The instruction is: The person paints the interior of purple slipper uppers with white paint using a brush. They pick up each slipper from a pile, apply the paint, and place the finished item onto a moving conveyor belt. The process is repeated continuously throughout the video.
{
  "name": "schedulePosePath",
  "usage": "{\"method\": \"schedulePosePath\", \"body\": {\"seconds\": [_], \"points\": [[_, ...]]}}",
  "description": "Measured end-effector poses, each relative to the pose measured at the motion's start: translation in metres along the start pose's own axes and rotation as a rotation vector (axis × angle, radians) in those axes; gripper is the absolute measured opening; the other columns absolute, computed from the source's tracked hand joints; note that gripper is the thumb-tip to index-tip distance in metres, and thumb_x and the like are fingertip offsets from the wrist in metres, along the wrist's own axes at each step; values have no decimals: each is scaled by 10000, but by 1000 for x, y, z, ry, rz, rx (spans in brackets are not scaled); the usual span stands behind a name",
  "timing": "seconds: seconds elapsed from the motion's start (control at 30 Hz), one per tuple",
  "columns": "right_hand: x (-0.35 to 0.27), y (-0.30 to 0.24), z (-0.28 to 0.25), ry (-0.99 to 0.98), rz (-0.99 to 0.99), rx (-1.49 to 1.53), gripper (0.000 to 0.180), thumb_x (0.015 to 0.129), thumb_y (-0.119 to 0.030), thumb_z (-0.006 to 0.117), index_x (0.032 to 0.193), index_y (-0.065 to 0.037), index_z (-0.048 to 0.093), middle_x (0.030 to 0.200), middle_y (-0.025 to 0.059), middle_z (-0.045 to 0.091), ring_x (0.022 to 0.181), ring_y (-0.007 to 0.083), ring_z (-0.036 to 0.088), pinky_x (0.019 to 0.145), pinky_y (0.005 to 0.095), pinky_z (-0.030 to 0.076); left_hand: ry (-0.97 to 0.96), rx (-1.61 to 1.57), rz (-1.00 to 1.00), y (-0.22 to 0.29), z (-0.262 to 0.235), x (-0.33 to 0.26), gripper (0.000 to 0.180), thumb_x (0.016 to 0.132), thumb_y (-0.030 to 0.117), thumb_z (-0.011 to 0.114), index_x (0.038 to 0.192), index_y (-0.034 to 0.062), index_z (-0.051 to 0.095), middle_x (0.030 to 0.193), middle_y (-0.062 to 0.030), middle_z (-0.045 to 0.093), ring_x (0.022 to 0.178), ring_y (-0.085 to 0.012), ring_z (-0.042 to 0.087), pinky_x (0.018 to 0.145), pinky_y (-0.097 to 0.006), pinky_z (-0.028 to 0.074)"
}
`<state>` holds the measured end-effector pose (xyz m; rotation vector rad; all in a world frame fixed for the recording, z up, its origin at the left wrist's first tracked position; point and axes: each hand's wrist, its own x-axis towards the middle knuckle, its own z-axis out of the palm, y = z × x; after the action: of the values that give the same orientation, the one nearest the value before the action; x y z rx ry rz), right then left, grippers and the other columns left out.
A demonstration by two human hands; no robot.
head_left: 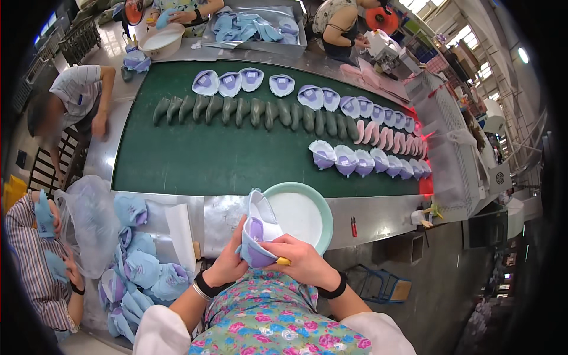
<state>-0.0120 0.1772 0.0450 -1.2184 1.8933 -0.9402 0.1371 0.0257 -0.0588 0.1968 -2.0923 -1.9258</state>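
Observation:
My left hand [232,255] is closed around the side of a light blue and purple shoe upper [255,225], held up in front of my apron with its white inside showing. My right hand [303,260] is pinched at the upper's lower edge, with a short yellow handle [284,261] poking out from under its fingers. The working end of that handle is hidden. Just behind the upper stands a pale green basin [326,216] of white liquid, partly covered by the upper and my right hand.
Across the green conveyor belt [236,165] run rows of purple-lined uppers [281,85], dark shoe lasts [257,112] and pink lasts [387,139]. A heap of blue uppers [142,266] and a plastic bag [89,225] lie left; red-handled pliers [354,226] lie right. Co-workers surround the table.

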Motion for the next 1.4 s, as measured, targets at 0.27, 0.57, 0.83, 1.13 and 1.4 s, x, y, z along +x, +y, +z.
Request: {"method": "schedulePosePath", "body": {"seconds": [0.27,0.57,0.83,1.13,1.4], "points": [[-25,26,-31,168,-132,-181,279,795,-63,724,1070,-93,691,1134,106,679,994,278,632,804,372,544,378,-467,-214,28,28,-17,700,924,-37,580,1530,106,261,1392,-145,519,1232,-224,555,1023,-360,469],[-52,182,-25,619,452,235,174,873,-158,707,933,5,709,862,148,667,750,276,651,686,357,519,-217,-258,-526,46,39,-89,232,920,38,603,1140,14,673,1305,-143,627,1210,-222,588,1024,-332,447],[-36,235,15,495,320,67,179,782,-69,758,948,-18,718,914,145,699,791,314,681,707,348,542,21,-527,-854,15,55,-59,544,951,80,610,1431,65,354,1293,-52,526,1224,-140,502,1048,-317,405],[-37,213,-31,446,347,383,218,783,-50,786,992,-17,736,944,112,726,822,196,705,712,292,541,466,-939,-791,-68,108,-18,524,982,186,594,1450,107,372,1393,-58,508,1271,-204,527,1065,-394,453],[-26,176,-80,362,272,537,183,804,-59,783,975,-8,747,895,72,737,770,106,671,685,235,525,351,-876,-747,-54,123,14,558,932,84,640,1450,115,436,1388,-53,541,1253,-194,545,1052,-373,465]]}}
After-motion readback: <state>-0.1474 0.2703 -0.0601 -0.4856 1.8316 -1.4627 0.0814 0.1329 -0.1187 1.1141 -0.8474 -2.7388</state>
